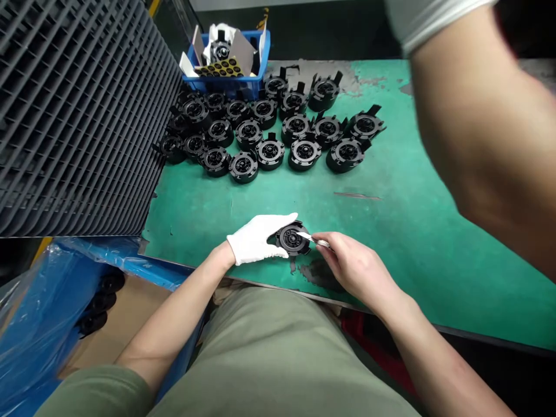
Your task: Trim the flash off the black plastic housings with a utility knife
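My left hand [259, 238], in a white glove, is closed around the left side of a round black plastic part [292, 238] near the bench's front edge. Its thumb and fingers reach along both sides of the rim. Bare and closed, my right hand [354, 260] grips a small knife [321, 242] with a pointed pale blade. The blade tip lies over the right side of the part's ringed face; whether it touches cannot be made out. Most of the knife's handle is hidden in my fingers.
Several similar black parts [304, 152] stand grouped at the back of the green bench [391, 231]. Behind them is a blue bin [243, 87]. Stacked grey grid trays [78, 116] rise at left, above a lined box [134, 307]. Another person's arm [482, 116] crosses the upper right.
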Motion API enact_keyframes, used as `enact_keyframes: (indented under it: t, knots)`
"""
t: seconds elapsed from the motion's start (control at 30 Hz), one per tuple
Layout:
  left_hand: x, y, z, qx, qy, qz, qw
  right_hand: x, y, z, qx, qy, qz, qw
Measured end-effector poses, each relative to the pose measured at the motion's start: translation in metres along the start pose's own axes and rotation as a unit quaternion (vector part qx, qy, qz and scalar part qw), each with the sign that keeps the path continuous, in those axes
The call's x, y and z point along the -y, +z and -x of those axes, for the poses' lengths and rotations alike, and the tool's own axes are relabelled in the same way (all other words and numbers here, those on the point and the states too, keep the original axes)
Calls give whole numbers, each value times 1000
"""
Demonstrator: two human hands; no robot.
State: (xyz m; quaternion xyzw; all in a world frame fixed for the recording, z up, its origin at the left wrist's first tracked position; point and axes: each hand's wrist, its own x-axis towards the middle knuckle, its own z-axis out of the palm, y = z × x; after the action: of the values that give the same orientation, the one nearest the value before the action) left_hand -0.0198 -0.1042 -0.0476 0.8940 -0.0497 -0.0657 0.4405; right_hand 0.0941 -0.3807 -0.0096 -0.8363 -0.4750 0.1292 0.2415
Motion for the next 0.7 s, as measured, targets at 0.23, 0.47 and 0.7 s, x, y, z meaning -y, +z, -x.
enact_keyframes:
  t: [0.23, 0.47, 0.7]
  knots:
    - [-12, 29, -1, -95, -38, -38, 994, -2, 6, -1, 45, -21, 60, 997]
    - [-8, 33, -4, -110, -33, -43, 992, -2, 4, -4, 66, -23, 47, 996]
    - [-7, 33, -4, -108, -33, -50, 992, -6, 2, -3, 87, -20, 19, 996]
